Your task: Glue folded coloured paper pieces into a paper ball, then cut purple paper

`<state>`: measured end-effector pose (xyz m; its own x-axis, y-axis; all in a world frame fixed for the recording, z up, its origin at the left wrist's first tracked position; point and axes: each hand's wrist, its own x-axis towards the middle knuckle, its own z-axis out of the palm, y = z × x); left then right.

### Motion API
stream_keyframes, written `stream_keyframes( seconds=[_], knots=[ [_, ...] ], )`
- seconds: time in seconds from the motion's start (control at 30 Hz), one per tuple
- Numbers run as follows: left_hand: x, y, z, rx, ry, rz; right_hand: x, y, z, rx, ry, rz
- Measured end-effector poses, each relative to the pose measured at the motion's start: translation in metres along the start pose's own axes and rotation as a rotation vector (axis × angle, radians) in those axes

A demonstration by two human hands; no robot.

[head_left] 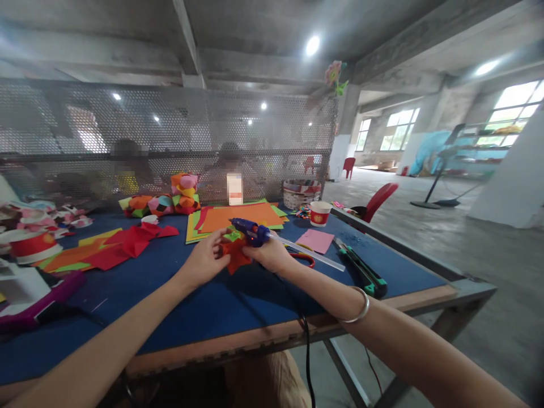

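Near the middle of the table, my right hand [274, 255] is wrapped round a blue hot glue gun [250, 229], its nozzle pointing left. A clear glue stick [314, 254] sticks out of its back, and a black cord [306, 340] hangs down over the table edge. My left hand [208, 256] pinches an orange felt-like piece [238, 258] with a small green part [233, 234] on top, just below the nozzle. Red-handled scissors [304, 259] lie partly hidden behind my right hand.
Coloured sheets [242, 217] are stacked ahead; more red and orange pieces [131, 243] lie left. A pink square [315, 241], green-black cutters [361, 266], a paper cup [320, 213] and a woven basket [301, 194] are right. A perforated metal screen [170, 124] stands behind the table.
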<state>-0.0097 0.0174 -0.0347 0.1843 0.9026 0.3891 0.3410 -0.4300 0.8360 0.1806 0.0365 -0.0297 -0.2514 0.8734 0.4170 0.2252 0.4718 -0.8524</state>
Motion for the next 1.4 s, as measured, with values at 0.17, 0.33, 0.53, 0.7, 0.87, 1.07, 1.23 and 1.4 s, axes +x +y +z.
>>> stream_keyframes(
  seconds=[0.17,0.33,0.53,0.7,0.87,1.07,1.23,1.4],
  knots=[
    [-0.003,0.007,0.004,-0.002,-0.196,-0.083,-0.001,0.003,0.003,-0.06,0.007,-0.028],
    [0.0,0.008,0.001,-0.062,-0.115,-0.167,-0.002,0.005,0.005,0.014,-0.039,-0.037],
    [0.002,0.009,-0.004,-0.183,-0.06,-0.209,0.0,0.007,0.005,0.019,-0.042,0.016],
    [0.0,0.01,-0.003,-0.276,0.0,-0.263,-0.003,-0.002,0.004,0.052,-0.044,0.111],
    [0.0,0.011,-0.002,-0.302,0.008,-0.279,-0.003,-0.002,0.005,0.042,-0.033,0.113],
    [0.0,0.012,-0.002,-0.283,0.006,-0.267,0.0,0.007,0.008,0.051,-0.047,0.105],
    [0.001,0.011,-0.003,-0.293,0.011,-0.283,0.0,0.008,0.008,0.076,-0.076,0.048],
    [0.0,0.017,0.0,-0.306,-0.02,-0.277,0.0,0.005,0.007,0.033,-0.075,0.06]
  ],
)
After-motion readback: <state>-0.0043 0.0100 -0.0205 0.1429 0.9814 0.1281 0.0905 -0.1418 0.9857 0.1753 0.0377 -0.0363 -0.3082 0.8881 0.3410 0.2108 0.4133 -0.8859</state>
